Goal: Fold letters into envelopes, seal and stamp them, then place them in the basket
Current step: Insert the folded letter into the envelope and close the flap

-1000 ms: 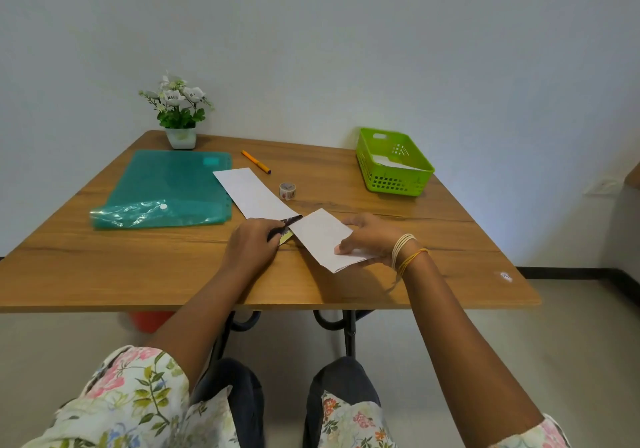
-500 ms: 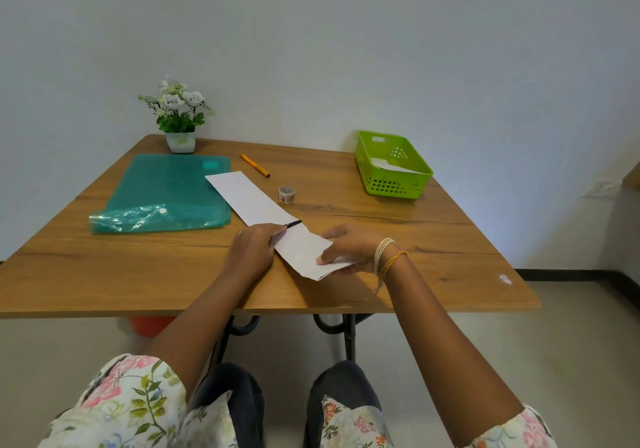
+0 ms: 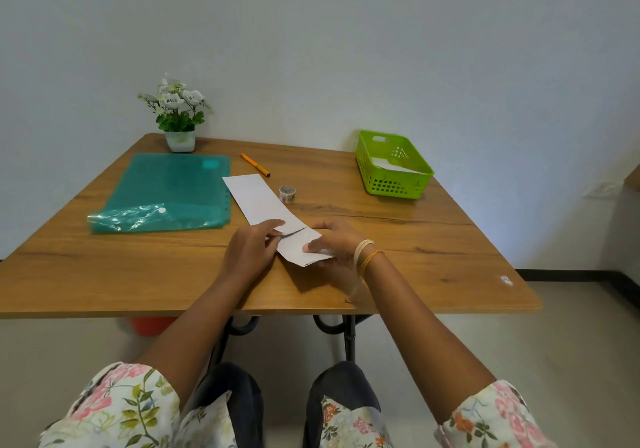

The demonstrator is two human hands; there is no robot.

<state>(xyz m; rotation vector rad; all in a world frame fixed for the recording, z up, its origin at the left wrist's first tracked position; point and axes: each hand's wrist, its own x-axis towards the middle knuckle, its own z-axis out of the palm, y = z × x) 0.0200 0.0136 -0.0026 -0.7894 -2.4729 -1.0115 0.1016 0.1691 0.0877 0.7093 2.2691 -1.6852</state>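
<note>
A square wooden table [image 3: 398, 240] with a matte grain surface carries all items. A long white paper strip [image 3: 258, 200], flat and rectangular, lies diagonally at the table's centre. Its near end meets a white paper envelope [image 3: 300, 247], which sits slightly lifted off the surface near the front edge.

The left hand [image 3: 251, 253] rests on the junction of strip and envelope; its thumb and forefinger are brought together on the paper edge in a pinch, and the remaining fingers are curled under. A thin dark gap shows at that junction; what lies in it cannot be told. The right hand [image 3: 337, 243] holds the envelope's right end, thumb lying on top of the paper and fingers tucked beneath it. Cream and orange thread bands [image 3: 365, 255] circle the right wrist.

A small cylindrical roll of patterned tape [image 3: 287, 194] stands just beside the strip's right edge. An orange pen [image 3: 255, 165] with a dark tip lies beyond the strip. A translucent teal plastic folder [image 3: 166, 193], glossy and wrinkled at its near flap, lies flat to the left. A white square pot with artificial white flowers [image 3: 178, 115] stands at the far left corner. A lime-green perforated plastic basket [image 3: 393, 165] at the far right holds white paper.
</note>
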